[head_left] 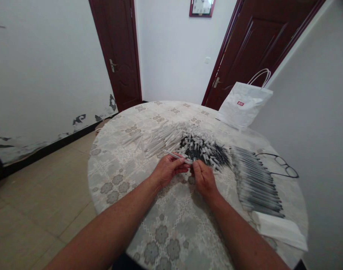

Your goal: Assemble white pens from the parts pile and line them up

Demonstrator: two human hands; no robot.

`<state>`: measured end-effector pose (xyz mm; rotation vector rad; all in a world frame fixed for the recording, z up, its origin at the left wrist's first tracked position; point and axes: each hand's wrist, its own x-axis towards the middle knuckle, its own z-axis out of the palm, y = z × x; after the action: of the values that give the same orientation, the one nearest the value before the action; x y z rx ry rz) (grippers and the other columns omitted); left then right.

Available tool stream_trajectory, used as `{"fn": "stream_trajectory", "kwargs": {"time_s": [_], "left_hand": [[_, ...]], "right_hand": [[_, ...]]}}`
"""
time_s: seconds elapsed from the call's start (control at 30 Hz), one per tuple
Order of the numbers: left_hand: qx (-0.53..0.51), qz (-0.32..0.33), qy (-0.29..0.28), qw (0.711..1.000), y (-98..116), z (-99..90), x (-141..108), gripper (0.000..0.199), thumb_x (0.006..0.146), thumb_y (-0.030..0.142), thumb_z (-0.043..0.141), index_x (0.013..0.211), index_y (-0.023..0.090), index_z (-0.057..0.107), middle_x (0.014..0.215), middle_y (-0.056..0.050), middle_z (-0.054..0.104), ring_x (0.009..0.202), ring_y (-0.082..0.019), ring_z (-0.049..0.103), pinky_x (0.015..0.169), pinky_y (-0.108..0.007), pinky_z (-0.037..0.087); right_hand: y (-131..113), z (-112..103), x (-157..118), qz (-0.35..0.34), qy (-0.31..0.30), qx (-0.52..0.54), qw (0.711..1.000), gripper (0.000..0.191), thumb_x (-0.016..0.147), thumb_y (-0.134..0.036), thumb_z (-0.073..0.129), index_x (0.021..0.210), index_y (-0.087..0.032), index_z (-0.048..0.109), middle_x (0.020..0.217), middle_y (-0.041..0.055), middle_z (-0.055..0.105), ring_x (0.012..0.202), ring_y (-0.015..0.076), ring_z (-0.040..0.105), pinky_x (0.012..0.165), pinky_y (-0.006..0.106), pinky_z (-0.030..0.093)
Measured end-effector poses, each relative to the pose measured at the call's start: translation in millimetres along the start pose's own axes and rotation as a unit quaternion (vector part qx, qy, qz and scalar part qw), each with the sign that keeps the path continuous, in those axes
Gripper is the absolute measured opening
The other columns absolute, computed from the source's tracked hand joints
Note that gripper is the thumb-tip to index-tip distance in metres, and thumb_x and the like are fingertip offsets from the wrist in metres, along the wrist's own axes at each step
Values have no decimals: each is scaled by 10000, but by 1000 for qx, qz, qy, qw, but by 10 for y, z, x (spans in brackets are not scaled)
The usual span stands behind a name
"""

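Observation:
Between my two hands, above the near edge of the piles, is a slim whitish pen (pixel 171 154). My left hand (pixel 169 167) is closed around its barrel, thumb on top. At the pen's right end the fingers of my right hand (pixel 203 176) are pinched together; they cover that end, so I cannot see exactly what they grip. Just beyond my hands lies a heap of clear-white pen barrels (pixel 166 137). To its right is a pile of dark pen refills (pixel 198 150) with white parts mixed in. A row of finished-looking grey pens (pixel 256 180) lies side by side at the right.
A patterned cloth covers the round table (pixel 160 240). Black-framed glasses (pixel 281 161) rest beyond the pen row, and a folded white packet (pixel 280 229) lies at its near end. A white paper bag (pixel 244 103) stands at the back right.

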<state>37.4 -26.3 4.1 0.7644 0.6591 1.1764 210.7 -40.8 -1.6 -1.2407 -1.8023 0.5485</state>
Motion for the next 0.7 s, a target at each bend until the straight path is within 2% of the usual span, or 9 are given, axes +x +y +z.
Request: {"fn": "stream_trajectory", "kwargs": {"time_s": [0.1,0.17,0.27,0.37,0.43,0.6,0.7], "left_hand": [[-4,4,1,1000,10,6,-3,273,785,268,790,942,140,607,936,-105,747,804,-189,733,772,-340,605],[-4,6,6,1000,17,9,-9,277,782,267,791,941,143,603,936,-103,746,807,-190,734,775,-343,605],[-1,7,8,1000,15,7,-14,271,783,260,788,938,143,598,919,-97,744,804,-190,734,782,-347,605],[3,2,3,1000,4,4,-13,265,786,258,784,934,143,596,917,-97,745,800,-191,735,771,-343,606],[3,1,6,1000,-2,4,-9,267,783,262,787,928,143,596,915,-99,746,796,-189,734,767,-341,606],[1,6,9,1000,-2,3,-4,281,776,277,795,922,145,594,923,-107,747,811,-196,735,776,-347,606],[-3,7,13,1000,-6,-2,-2,298,767,279,804,928,146,592,916,-107,747,812,-200,736,778,-350,605]], "right_hand": [[-1,4,-8,-8,16,22,1000,241,993,-392,435,1003,-201,582,819,13,634,709,158,571,671,270,421],[-11,8,-11,-18,26,19,999,235,969,-390,490,1078,-197,569,884,28,649,756,168,589,704,277,434],[-22,16,-11,-16,24,-5,1000,217,984,-383,462,982,-205,585,831,22,636,741,169,578,684,273,419],[-14,21,-7,-7,1,-14,1000,324,1014,-396,388,801,-214,554,728,6,591,677,159,544,633,266,393],[-2,21,-6,-1,-4,-6,1000,364,1023,-403,357,764,-217,532,695,0,573,649,155,533,617,265,388],[11,21,-17,-15,28,21,999,233,976,-407,474,1049,-206,568,842,17,645,742,172,594,696,277,438],[10,25,-20,-14,23,9,1000,219,973,-396,483,1043,-208,569,849,20,646,748,174,593,687,275,432]]}}
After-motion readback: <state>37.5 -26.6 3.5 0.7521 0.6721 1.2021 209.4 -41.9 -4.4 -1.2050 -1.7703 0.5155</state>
